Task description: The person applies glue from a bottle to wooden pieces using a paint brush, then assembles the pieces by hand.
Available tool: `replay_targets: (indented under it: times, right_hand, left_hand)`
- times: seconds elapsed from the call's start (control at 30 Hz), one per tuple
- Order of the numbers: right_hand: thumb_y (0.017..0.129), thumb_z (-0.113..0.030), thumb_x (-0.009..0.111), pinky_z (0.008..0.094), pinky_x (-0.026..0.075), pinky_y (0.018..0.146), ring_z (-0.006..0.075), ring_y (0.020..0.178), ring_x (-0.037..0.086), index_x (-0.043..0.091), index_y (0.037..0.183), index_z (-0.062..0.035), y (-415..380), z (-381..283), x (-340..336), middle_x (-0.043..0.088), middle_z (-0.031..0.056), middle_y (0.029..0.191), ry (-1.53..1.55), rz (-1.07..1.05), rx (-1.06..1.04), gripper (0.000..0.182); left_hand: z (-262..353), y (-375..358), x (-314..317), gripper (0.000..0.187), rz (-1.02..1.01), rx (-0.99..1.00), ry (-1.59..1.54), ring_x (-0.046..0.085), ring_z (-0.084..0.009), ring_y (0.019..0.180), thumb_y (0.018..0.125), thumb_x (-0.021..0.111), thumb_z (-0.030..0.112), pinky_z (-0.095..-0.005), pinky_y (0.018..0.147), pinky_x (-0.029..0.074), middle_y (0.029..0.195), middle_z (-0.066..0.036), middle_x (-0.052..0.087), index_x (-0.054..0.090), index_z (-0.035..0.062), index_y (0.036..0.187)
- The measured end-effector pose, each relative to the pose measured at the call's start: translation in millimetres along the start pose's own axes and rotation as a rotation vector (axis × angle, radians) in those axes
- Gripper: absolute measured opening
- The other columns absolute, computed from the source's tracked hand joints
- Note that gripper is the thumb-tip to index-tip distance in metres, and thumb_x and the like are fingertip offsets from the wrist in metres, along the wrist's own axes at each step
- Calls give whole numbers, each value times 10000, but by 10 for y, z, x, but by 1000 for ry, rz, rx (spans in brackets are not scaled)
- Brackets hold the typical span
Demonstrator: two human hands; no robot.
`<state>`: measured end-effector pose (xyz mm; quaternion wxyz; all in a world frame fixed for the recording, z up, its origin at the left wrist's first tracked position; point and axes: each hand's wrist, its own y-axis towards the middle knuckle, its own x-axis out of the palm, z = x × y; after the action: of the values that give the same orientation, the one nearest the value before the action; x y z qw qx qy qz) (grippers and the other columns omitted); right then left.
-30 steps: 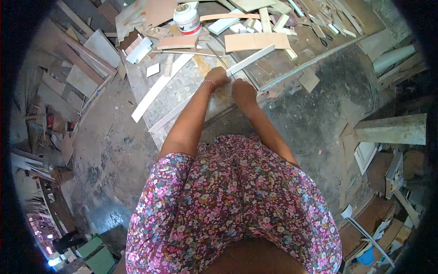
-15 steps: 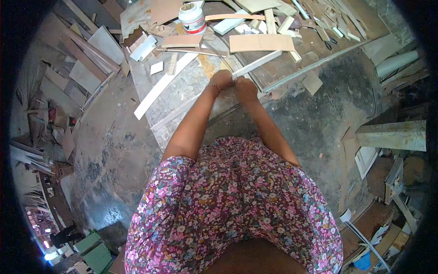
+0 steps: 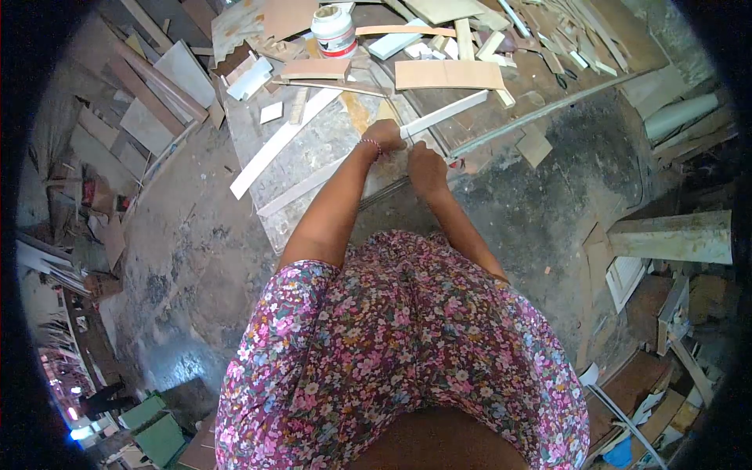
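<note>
A long pale wooden strip (image 3: pixel 445 113) runs slantwise across the near corner of the worktable (image 3: pixel 313 153). My left hand (image 3: pixel 383 136), with a beaded bracelet at the wrist, is closed around the strip near its middle. Just to the right and nearer my body, my right hand (image 3: pixel 428 170) is curled shut, a small gap from the left. A small red object (image 3: pixel 458 164) shows beside it at the table edge. Whatever the right fingers hold is hidden. Another white strip (image 3: pixel 282 146) lies to the left of my left hand.
A white tub (image 3: pixel 334 33) stands toward the back of the table. A curved tan board (image 3: pixel 450 75), scissors (image 3: pixel 565 79) and many wood offcuts lie around it. Boards (image 3: pixel 176 78) lean at the left; a pale beam (image 3: pixel 674 236) juts in from the right.
My right hand has drawn back from the left, toward my body and slightly right, leaving a gap between them. My left hand stays at the strip.
</note>
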<state>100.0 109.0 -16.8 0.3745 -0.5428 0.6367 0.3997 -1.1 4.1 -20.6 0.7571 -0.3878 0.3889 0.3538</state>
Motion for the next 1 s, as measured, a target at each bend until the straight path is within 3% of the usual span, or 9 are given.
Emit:
replay_targets:
  times: [0.07, 0.17, 0.3, 0.43, 0.53, 0.63, 0.73, 0.83, 1.0]
  right_hand:
    - [758, -137, 403, 398, 457, 532, 319, 608, 572, 449, 741, 6, -71, 95, 116, 557, 197, 653, 7, -17, -11, 151]
    - [747, -116, 400, 393, 460, 519, 326, 597, 570, 465, 743, 21, -118, 86, 27, 557, 210, 663, 15, 4, -10, 151]
    - [740, -103, 405, 395, 456, 516, 333, 591, 564, 492, 743, 18, -39, 144, 74, 555, 201, 652, 0, 24, -6, 149]
    - [703, -77, 428, 391, 460, 525, 321, 617, 564, 492, 754, 9, 149, 131, 153, 547, 180, 647, 28, 76, -113, 119]
    - [703, -107, 432, 397, 456, 510, 332, 571, 557, 508, 724, 2, 62, 119, 177, 545, 175, 598, 79, 169, -68, 134]
    - [704, -83, 441, 375, 464, 515, 290, 613, 574, 479, 745, -13, -126, 105, 165, 556, 151, 651, -149, -50, -73, 89]
    - [717, -91, 441, 364, 471, 536, 276, 633, 581, 476, 758, -11, -137, 23, -32, 569, 140, 681, -26, -28, -31, 97]
    - [723, -99, 438, 359, 474, 547, 269, 651, 584, 481, 743, -13, -21, 15, -1, 573, 151, 696, -94, -72, -23, 98]
    - [732, -119, 405, 394, 461, 591, 324, 668, 570, 486, 753, 11, 158, -11, 86, 560, 202, 706, 37, -110, -56, 154]
  left_hand:
    - [3, 1, 11, 274, 63, 45, 91, 579, -277, 663, 572, 577, 228, -329, 621, 464, 703, -194, 571, 582, -20, 688]
    - [123, -101, -129, 276, -92, -72, -54, 572, -276, 717, 568, 584, 233, -337, 647, 458, 748, -211, 564, 587, -7, 705]
    - [65, -72, -12, 244, -9, 95, 122, 567, -300, 704, 591, 551, 206, -355, 641, 457, 732, -201, 566, 588, -2, 714]
    - [253, -220, -4, 228, 125, -15, 36, 560, -316, 710, 627, 522, 195, -374, 643, 453, 739, -205, 561, 577, -18, 688]
    - [-25, -4, 114, 237, 158, 117, 173, 562, -316, 702, 604, 546, 203, -368, 641, 454, 723, -201, 564, 575, -18, 683]
    - [-9, -181, -289, 294, -100, -98, -13, 567, -298, 681, 572, 588, 246, -360, 645, 453, 705, -194, 567, 578, -22, 693]
    - [-143, -79, -169, 284, 37, 30, 144, 567, -292, 693, 585, 597, 251, -356, 648, 451, 726, -193, 568, 586, -11, 695]
    - [-51, -137, -284, 283, -34, -41, 65, 562, -305, 719, 597, 615, 258, -355, 654, 449, 755, -192, 569, 588, -7, 695]
    - [-246, 98, 53, 301, 115, 87, 222, 556, -316, 744, 612, 623, 270, -360, 663, 450, 787, -199, 564, 585, -14, 705]
